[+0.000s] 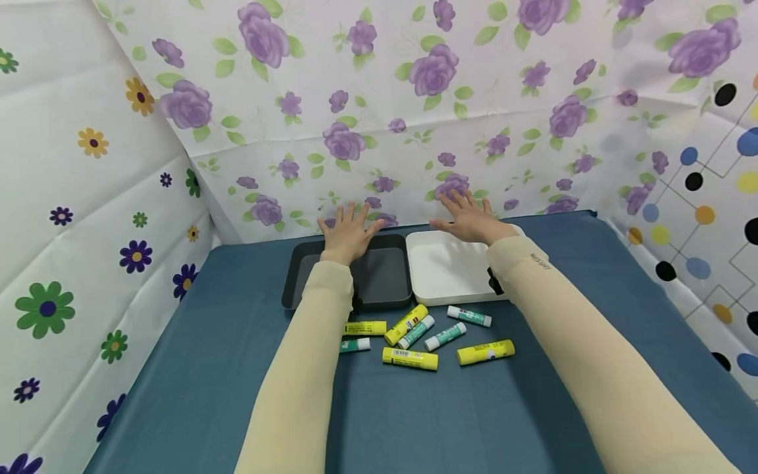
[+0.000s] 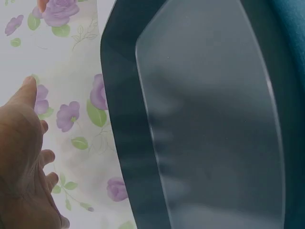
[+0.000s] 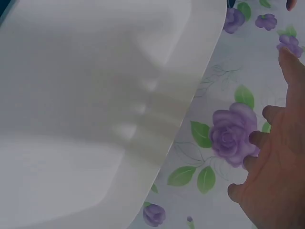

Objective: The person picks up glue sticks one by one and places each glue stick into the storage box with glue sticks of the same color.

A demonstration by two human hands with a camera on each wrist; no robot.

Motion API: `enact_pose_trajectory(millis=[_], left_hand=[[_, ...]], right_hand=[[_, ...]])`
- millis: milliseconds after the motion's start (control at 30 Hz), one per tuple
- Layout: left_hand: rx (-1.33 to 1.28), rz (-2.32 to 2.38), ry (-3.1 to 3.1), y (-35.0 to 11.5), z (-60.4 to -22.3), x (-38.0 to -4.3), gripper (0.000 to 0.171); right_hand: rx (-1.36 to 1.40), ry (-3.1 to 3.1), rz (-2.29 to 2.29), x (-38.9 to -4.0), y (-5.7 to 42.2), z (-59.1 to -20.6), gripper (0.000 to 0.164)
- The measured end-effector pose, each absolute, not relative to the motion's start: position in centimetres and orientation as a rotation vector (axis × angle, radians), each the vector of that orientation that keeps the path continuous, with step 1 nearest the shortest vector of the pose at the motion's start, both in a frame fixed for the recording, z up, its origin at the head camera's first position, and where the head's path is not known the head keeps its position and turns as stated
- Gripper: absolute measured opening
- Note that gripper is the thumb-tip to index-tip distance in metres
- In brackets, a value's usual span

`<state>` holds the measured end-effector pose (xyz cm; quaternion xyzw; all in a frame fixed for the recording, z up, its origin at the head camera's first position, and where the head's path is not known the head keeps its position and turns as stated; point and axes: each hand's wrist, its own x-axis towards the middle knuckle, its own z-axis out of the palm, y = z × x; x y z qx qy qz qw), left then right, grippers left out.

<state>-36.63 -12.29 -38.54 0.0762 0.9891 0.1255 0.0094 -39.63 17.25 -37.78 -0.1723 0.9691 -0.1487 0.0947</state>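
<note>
My left hand hovers with spread fingers over the dark grey tray; nothing is in it. Over the white tray my right hand is likewise spread and holds nothing. Both trays stand side by side at the back of the table, and each wrist view shows its tray's bare inside. In front of them lie several glue sticks: a yellow glue stick, a second yellow one leaning toward the dark tray, and green-and-white glue sticks such as this glue stick. My left sleeve partly hides two at the left.
A blue cloth covers the table. Behind the trays rises a white curtain with purple roses. Flower-printed sheeting stands at the left, dotted sheeting at the right.
</note>
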Motion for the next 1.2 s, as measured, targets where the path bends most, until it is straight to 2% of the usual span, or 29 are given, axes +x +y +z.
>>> enact_pose_trajectory(millis=[300, 800, 1200], left_hand=[[0.305, 0.389, 3.124, -12.4, -38.1, -35.8, 0.075], [0.324, 0.446, 3.078, -14.1, -38.8, -36.7, 0.077], [0.353, 0.513, 3.089, -15.9, -37.6, -34.0, 0.074]], right_hand=[[-0.546, 2.888, -0.421, -38.5, 17.5, -36.9, 0.086], [-0.641, 2.874, -0.428, -37.6, 18.5, -36.6, 0.086], [-0.735, 2.841, -0.493, -36.8, 19.4, -36.5, 0.084]])
